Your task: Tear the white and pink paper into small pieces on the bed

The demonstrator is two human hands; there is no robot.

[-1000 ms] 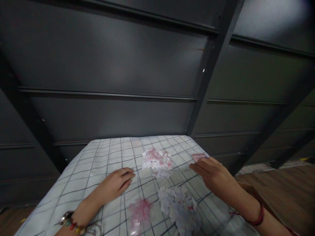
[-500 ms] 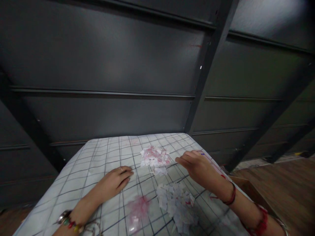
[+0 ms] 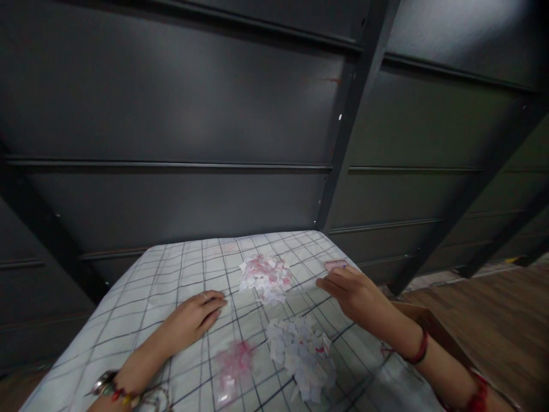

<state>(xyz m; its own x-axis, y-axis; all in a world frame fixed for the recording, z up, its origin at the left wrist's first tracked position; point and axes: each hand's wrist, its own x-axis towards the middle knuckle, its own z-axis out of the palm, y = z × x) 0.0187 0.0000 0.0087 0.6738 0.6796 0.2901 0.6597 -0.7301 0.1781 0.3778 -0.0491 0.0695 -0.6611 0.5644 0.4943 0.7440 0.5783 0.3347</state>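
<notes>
My left hand [image 3: 197,317] lies on the checked tablecloth [image 3: 180,280], fingers stretched out and slightly bent, holding nothing that I can see. My right hand [image 3: 354,292] hovers over or rests at the right side of the table, its fingers pressed together; what is in them, if anything, is hidden. Between the hands, farther back, is a heap of small white and pink pieces [image 3: 266,274] that look like paper or little packets. A larger heap of whitish pieces [image 3: 302,355] lies nearer to me. Left of it sits a small pink bundle [image 3: 235,360] with clear, shiny plastic, somewhat blurred.
A flat pink, phone-like object [image 3: 335,264] lies just beyond my right hand, partly covered by it. Behind the table stands a dark metal panel wall [image 3: 193,200]. An open cardboard box [image 3: 429,320] is beside the table's right edge, above a wooden floor [image 3: 489,315].
My right hand has moved right, away from the far heap, and the phone-like object now shows beyond it. The view has shifted slightly. My left hand stays in place on the cloth.
</notes>
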